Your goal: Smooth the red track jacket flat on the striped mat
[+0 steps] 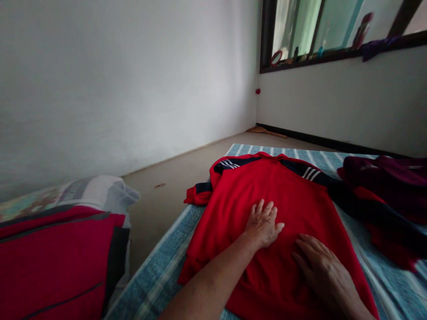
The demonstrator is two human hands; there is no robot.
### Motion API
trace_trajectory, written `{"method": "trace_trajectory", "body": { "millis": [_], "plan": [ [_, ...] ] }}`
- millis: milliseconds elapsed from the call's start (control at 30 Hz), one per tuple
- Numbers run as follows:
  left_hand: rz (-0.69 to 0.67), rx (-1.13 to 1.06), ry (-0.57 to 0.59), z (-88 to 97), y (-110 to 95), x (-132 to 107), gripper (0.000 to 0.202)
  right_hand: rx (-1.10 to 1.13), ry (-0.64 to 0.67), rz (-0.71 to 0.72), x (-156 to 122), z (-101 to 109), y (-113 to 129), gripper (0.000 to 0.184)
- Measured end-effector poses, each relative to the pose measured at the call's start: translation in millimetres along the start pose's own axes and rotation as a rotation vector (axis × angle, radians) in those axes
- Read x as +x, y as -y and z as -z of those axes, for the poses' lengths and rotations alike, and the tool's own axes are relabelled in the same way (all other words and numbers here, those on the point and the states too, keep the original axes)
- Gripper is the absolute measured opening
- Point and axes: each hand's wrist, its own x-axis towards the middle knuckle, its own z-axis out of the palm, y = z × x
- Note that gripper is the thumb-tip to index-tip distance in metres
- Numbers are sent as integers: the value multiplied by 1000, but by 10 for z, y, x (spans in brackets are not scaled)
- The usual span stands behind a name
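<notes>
A red jacket (296,195) with navy sleeve panels and white stripes lies spread out, its collar at the far end. Flat on the middle of it rests my left hand (263,224), fingers spread. My right hand (323,269) lies on the lower right part of the jacket with its fingers stretched out. Neither hand grips the cloth. The jacket's left sleeve end is tucked close to the body, while the other sleeve (363,209) reaches out to the right. Beneath is a blue and white striped sheet (167,253).
Dark purple clothing (387,178) is heaped at the right. A folded crimson garment (56,262) lies at the left beside a pale bundle (96,191). White walls (133,80) enclose the corner. A bottle (363,31) and a small round mirror (276,58) stand on the windowsill.
</notes>
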Motion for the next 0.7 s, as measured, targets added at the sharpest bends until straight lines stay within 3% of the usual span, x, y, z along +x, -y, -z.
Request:
{"method": "trace_trajectory", "body": {
  "millis": [433, 700],
  "plan": [
    [-2, 21, 3, 21, 44, 25, 62, 42, -34, -74, 53, 9, 85, 28],
    [-16, 148, 117, 344, -33, 176, 50, 33, -22, -98, 114, 78, 157, 24]
  ]
}}
